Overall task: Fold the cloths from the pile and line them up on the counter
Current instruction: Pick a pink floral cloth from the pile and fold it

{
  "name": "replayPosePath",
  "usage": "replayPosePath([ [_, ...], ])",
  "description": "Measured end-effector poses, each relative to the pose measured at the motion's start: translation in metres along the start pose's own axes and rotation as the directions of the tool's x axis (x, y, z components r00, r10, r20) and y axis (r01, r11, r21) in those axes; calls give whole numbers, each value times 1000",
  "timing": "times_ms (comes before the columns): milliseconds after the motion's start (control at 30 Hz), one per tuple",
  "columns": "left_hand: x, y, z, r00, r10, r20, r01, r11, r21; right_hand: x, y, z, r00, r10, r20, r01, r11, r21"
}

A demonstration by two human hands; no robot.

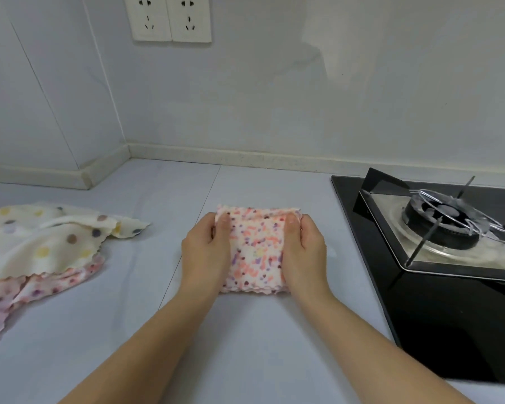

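The folded cloth (257, 249), pink-speckled with a scalloped near edge, lay flat on the table (129, 330) straight ahead of the person, about midway between the pile and the stove. It looked nearly square, its slightly longer axis running away from the body. It sat squarely between the two hands. The left hand (206, 252) held its left edge and the right hand (306, 252) its right edge. Each thumb pressed down on top near a far corner, and the other fingers (311, 228) were curled round the side, pinching the layers. The unfolded pile (41, 243) lay well apart to the left, nearer the left hand. The black stove (435, 258) stood near on the right. Judging by this, the left hand was better placed to fetch the next cloth, and the folded one could be slid either way.
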State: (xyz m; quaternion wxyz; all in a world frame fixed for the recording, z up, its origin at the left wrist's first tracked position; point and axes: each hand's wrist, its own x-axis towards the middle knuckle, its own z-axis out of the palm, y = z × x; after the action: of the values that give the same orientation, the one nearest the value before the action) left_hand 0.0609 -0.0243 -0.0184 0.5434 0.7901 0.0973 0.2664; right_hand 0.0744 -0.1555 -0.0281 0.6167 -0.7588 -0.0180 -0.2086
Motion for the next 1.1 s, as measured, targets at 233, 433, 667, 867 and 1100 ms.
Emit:
replayPosePath([
  [233,29,48,3,998,-14,64,13,1000,16,27,-38,-6,990,138,-20,-137,990,43],
  [433,51,132,-22,994,-52,99,54,998,-16,49,-126,-27,986,164,27,-165,985,57],
  [667,70,227,-59,984,-48,170,67,992,-108,73,-231,-51,977,213,5,-212,969,128],
  [867,77,278,-74,978,-33,205,78,973,-216,80,-280,-68,956,281,83,-292,937,191],
  [1100,75,305,-69,961,-53,270,133,949,-286,92,-296,-89,937,339,82,-347,890,295],
])
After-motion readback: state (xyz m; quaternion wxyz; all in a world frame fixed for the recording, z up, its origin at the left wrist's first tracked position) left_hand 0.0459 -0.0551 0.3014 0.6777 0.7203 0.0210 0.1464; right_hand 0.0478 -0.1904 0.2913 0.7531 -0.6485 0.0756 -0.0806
